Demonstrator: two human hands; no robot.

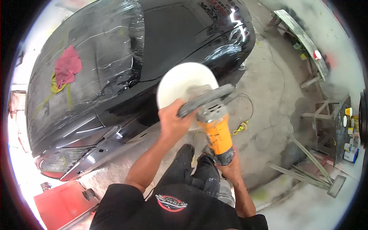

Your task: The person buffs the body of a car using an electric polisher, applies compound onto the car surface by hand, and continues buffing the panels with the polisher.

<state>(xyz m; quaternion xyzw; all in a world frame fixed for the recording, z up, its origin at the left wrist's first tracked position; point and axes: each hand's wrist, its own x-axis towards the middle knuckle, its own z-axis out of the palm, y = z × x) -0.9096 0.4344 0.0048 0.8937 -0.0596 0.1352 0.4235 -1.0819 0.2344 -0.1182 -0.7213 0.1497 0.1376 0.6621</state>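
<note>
A yellow and black polisher (pixel 218 134) is held in front of me with both hands. My left hand (pixel 175 118) is wrapped round the end of its black front handle (pixel 205 101). My right hand (pixel 231 168) grips the rear of the body, its fingers partly hidden behind the tool. A large round white pad (pixel 184 78) faces up toward me and overlaps the side of the glossy black car (pixel 172 42) in this view.
Clear plastic film (pixel 103 42) covers part of the car, with a pink cloth (pixel 69 66) lying on it. A cable (pixel 252 111) runs over the concrete floor. Benches (pixel 303 42) and metal stands (pixel 316 115) stand to the right; a red box (pixel 59 203) sits lower left.
</note>
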